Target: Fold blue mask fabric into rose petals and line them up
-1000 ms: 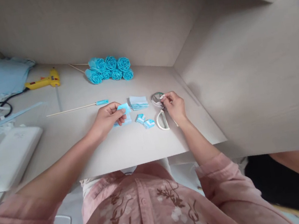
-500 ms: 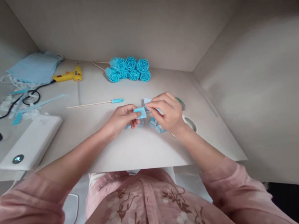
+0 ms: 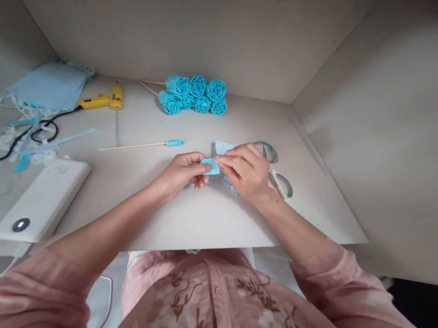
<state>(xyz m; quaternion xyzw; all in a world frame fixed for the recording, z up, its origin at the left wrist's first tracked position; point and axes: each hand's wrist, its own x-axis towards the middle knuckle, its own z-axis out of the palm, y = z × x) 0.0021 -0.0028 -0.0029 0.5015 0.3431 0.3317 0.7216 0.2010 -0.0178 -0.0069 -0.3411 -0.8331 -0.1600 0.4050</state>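
Between my thumb and fingers, my left hand (image 3: 185, 174) grips a small light-blue piece of mask fabric (image 3: 211, 167). My right hand (image 3: 249, 173) is closed in a pinch at the piece's right edge, its fingertips touching the corner. A pale blue sheet (image 3: 224, 146) lies just behind my right fingers. More small blue pieces (image 3: 228, 182) lie under the hands, mostly hidden. Beyond my left hand is a thin wooden stick (image 3: 133, 146) with a rolled blue tip (image 3: 175, 142).
Blue fabric roses (image 3: 200, 95) on sticks lie at the back. At left are a yellow glue gun (image 3: 103, 100), face masks (image 3: 49, 86), fabric scraps (image 3: 40, 150) and a white power bank (image 3: 44, 200). White-handled scissors (image 3: 284, 184) and a green-rimmed round object (image 3: 269, 151) sit beside my right hand.
The view has shifted a little, so the table things appear displaced. My right fingertips have moved closer onto the blue piece's corner; my left hand keeps its grip.
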